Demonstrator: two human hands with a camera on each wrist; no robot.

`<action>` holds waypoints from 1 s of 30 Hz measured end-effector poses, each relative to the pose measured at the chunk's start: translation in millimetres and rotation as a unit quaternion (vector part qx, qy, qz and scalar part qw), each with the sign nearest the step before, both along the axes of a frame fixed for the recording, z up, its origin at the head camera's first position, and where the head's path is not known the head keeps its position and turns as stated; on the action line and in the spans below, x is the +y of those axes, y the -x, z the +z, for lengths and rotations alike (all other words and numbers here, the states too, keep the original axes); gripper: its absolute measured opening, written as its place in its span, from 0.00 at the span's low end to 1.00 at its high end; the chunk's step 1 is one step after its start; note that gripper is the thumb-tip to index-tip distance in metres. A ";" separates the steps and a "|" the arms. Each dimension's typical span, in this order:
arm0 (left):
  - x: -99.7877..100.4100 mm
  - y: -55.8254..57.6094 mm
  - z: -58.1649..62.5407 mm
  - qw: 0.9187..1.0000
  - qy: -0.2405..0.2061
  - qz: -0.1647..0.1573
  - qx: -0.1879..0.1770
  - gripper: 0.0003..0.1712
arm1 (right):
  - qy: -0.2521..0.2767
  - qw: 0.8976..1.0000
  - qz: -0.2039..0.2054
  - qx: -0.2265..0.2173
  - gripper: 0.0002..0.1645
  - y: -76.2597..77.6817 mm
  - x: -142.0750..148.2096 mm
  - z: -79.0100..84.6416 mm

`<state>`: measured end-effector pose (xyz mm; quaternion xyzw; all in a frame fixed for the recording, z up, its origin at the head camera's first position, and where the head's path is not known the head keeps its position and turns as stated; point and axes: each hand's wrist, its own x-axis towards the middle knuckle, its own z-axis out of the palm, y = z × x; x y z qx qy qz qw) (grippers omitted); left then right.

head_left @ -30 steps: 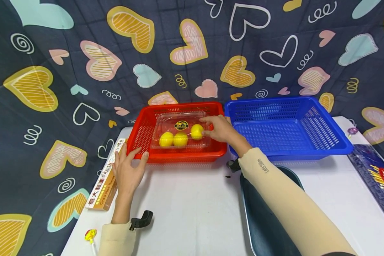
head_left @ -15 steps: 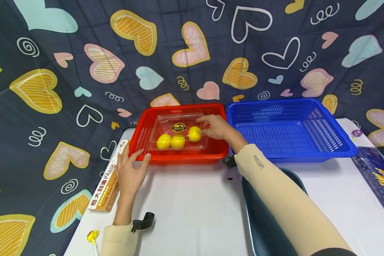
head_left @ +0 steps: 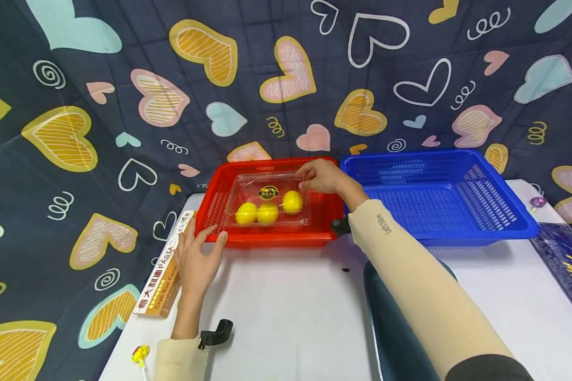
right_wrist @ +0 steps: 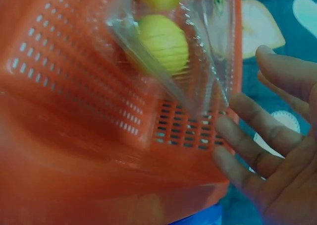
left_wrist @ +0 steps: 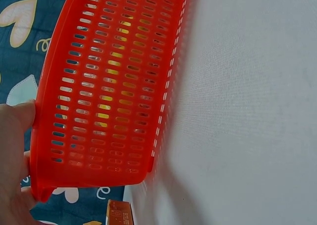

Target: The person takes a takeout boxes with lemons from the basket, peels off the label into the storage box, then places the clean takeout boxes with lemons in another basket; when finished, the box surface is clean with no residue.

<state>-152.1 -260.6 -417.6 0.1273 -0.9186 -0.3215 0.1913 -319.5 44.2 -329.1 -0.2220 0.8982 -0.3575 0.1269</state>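
A clear plastic fruit box [head_left: 252, 182] with a dark label lies inside the red basket [head_left: 267, 243]. Three yellow, lemon-like fruits [head_left: 267, 213] show through it, and its lid looks down. My right hand [head_left: 326, 177] is over the box's right side; in the right wrist view, the fingers [right_wrist: 247, 138] are spread beside the lid edge, thumb apart, pinching nothing. Whether a fingertip touches the plastic I cannot tell. At the basket's front left corner my left hand [head_left: 198, 262] holds the rim, thumb against the front in the left wrist view and fingers partly hidden behind.
A blue basket [head_left: 410, 211] stands to the right of the red one. A dark tray [head_left: 395, 328] lies partly under the right forearm. At left are a pasta box [head_left: 162, 288] and a lollipop [head_left: 140, 353]; at right, another lollipop [head_left: 537, 202] and a blue packet [head_left: 564, 254].
My right hand has risen slightly and drawn back from beside the right-hand fruit toward the box's upper right corner. The left hand stays at the basket corner. The head view has shifted slightly.
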 end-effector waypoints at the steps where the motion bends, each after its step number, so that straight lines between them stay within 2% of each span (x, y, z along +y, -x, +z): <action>1: 0.1 -0.3 -0.2 1.000 -0.001 0.001 -0.002 0.28 | 0.004 1.000 -0.004 0.000 0.24 1.9 0.2 -0.2; 7: 0.2 -0.7 -0.6 1.000 -0.003 0.000 -0.011 0.28 | 0.018 0.999 -0.031 0.006 0.23 11.4 2.7 -8.4; 15: -2.3 0.0 0.6 1.000 0.011 -0.003 -0.028 0.30 | 0.066 0.997 -0.027 -0.009 0.24 17.7 2.7 -22.7; 18: -2.5 -0.2 1.1 1.000 0.012 -0.001 -0.027 0.30 | 0.076 0.997 -0.022 -0.026 0.27 17.8 1.5 -24.4; 26: -3.3 0.0 0.1 0.999 0.009 0.000 -0.032 0.31 | 0.087 0.989 -0.028 -0.114 0.34 16.3 -5.9 -31.4; 30: -2.8 0.3 -0.2 0.999 0.009 0.000 -0.033 0.31 | 0.087 0.986 -0.034 -0.138 0.38 15.6 -8.3 -33.7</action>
